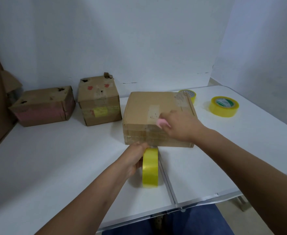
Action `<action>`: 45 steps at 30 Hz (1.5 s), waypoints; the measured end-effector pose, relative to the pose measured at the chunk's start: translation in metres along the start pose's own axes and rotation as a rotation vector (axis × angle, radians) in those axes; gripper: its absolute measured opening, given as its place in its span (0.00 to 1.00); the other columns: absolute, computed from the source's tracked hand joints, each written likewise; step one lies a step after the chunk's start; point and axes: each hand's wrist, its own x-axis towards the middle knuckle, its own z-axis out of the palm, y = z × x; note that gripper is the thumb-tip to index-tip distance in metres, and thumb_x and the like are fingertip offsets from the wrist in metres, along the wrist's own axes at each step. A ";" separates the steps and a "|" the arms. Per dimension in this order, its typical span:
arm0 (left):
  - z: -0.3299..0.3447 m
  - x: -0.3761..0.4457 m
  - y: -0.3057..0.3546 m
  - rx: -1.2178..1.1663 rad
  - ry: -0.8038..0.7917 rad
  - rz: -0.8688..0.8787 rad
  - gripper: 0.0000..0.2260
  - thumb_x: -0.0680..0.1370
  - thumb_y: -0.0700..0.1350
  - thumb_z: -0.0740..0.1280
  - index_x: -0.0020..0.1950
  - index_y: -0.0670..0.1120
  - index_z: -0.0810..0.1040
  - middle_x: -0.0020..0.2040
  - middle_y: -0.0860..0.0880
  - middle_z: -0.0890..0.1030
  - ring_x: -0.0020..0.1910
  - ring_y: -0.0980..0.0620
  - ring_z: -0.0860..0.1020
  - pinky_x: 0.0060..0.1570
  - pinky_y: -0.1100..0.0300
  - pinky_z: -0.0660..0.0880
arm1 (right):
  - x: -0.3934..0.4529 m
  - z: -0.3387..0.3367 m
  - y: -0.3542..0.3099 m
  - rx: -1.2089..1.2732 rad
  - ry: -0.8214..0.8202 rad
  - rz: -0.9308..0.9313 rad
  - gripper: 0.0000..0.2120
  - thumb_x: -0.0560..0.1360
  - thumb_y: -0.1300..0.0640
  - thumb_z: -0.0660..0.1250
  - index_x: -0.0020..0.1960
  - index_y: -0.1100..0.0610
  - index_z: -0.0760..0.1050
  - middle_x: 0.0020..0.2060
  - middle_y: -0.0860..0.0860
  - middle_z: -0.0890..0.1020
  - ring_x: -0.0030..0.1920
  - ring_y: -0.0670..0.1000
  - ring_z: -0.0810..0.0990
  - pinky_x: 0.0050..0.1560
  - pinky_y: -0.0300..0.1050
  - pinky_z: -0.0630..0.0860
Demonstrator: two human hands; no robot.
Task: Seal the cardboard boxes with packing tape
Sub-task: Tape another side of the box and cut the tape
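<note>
- right, nearest the camera the left hand [136, 160] comes in low from the bottom left, forearm stretched across the white table [54, 158], fingers wrapped round a yellow tape roll [150, 167] that stands on its edge, just in front of the big box.
- a clear strip of tape [150, 136] runs up from that roll, over the box's front face to its top edge.
- the right hand [181, 123] reaches in from the lower right, wrist bent down over the box's front top edge, fingers curled round a small pink object [162, 123] pressed against the taped edge; what that pink thing is, can't tell.
- the big box [156, 106] sits mid-table, flaps shut, brown and scuffed, with an old pale tape patch on its lid and glossy clear bands across its front.
- count the cardboard boxes: three. the cube box [99, 100] stands left of the big one, well apart, with red marks on top and a yellow label on its front; the low box [42, 106] lies further left, with a pinkish front and torn holes on top.
- count the tape rolls: three. besides the one in hand, a flat roll [224, 106] lies at the right and a far roll [189, 94] peeks out just behind the big box's back right corner.
</note>
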 end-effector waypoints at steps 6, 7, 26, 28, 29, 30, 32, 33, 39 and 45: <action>-0.005 0.004 0.001 0.095 -0.025 -0.027 0.11 0.78 0.42 0.66 0.59 0.40 0.79 0.48 0.39 0.81 0.46 0.43 0.81 0.51 0.49 0.79 | 0.018 0.024 0.009 0.180 0.242 -0.004 0.14 0.80 0.56 0.58 0.64 0.46 0.72 0.52 0.49 0.73 0.51 0.55 0.76 0.50 0.48 0.74; -0.007 0.006 0.001 0.112 -0.027 -0.023 0.09 0.78 0.42 0.67 0.56 0.42 0.80 0.47 0.40 0.81 0.44 0.46 0.80 0.46 0.53 0.79 | 0.023 0.033 0.008 0.145 0.209 -0.024 0.15 0.81 0.52 0.59 0.67 0.46 0.71 0.56 0.49 0.73 0.54 0.55 0.75 0.52 0.46 0.72; -0.149 0.028 -0.010 -0.030 0.550 0.081 0.08 0.79 0.34 0.61 0.41 0.41 0.75 0.33 0.44 0.77 0.31 0.51 0.73 0.24 0.66 0.72 | 0.032 0.067 0.016 -0.081 0.338 -0.027 0.27 0.77 0.37 0.59 0.73 0.46 0.65 0.62 0.48 0.73 0.58 0.53 0.72 0.50 0.47 0.66; -0.157 0.033 -0.013 0.092 0.639 0.073 0.04 0.78 0.34 0.63 0.46 0.40 0.77 0.36 0.43 0.77 0.30 0.51 0.74 0.21 0.69 0.69 | 0.032 0.067 0.015 -0.073 0.335 -0.010 0.26 0.77 0.37 0.59 0.72 0.46 0.65 0.63 0.48 0.73 0.59 0.53 0.72 0.52 0.48 0.67; -0.159 0.036 -0.015 0.157 0.670 0.076 0.04 0.78 0.35 0.64 0.48 0.39 0.78 0.36 0.43 0.77 0.29 0.50 0.73 0.19 0.69 0.67 | 0.033 0.067 0.015 -0.071 0.336 -0.001 0.26 0.77 0.37 0.59 0.72 0.45 0.65 0.63 0.48 0.72 0.59 0.53 0.72 0.53 0.49 0.67; -0.161 0.038 -0.016 0.222 0.696 0.082 0.05 0.78 0.35 0.63 0.50 0.38 0.79 0.37 0.42 0.77 0.28 0.49 0.73 0.18 0.70 0.66 | 0.033 0.067 0.015 -0.073 0.338 0.004 0.25 0.77 0.37 0.59 0.72 0.45 0.65 0.63 0.48 0.72 0.60 0.53 0.72 0.53 0.49 0.67; -0.163 0.040 -0.017 0.358 0.735 0.099 0.07 0.79 0.36 0.63 0.51 0.36 0.80 0.41 0.40 0.78 0.27 0.48 0.74 0.19 0.68 0.67 | 0.033 0.067 0.015 -0.085 0.339 -0.001 0.25 0.77 0.37 0.59 0.72 0.46 0.66 0.63 0.48 0.72 0.60 0.53 0.72 0.54 0.49 0.68; -0.163 0.039 -0.018 0.448 0.751 0.106 0.08 0.79 0.37 0.63 0.50 0.36 0.81 0.45 0.38 0.78 0.28 0.46 0.76 0.21 0.66 0.69 | 0.033 0.067 0.015 -0.090 0.340 -0.002 0.26 0.77 0.37 0.59 0.72 0.46 0.65 0.63 0.48 0.73 0.60 0.53 0.72 0.53 0.50 0.68; -0.148 0.030 -0.019 0.957 0.735 0.065 0.12 0.79 0.45 0.65 0.58 0.39 0.73 0.61 0.39 0.64 0.47 0.36 0.77 0.51 0.48 0.76 | 0.034 0.069 0.012 -0.124 0.347 0.035 0.27 0.78 0.38 0.59 0.73 0.47 0.64 0.63 0.49 0.73 0.60 0.53 0.72 0.52 0.48 0.66; -0.135 0.026 -0.024 1.077 0.763 0.100 0.18 0.79 0.44 0.65 0.63 0.35 0.65 0.64 0.36 0.65 0.53 0.32 0.76 0.48 0.44 0.74 | 0.031 0.068 0.012 -0.136 0.355 0.057 0.25 0.78 0.38 0.58 0.72 0.46 0.64 0.64 0.48 0.72 0.61 0.52 0.71 0.54 0.48 0.66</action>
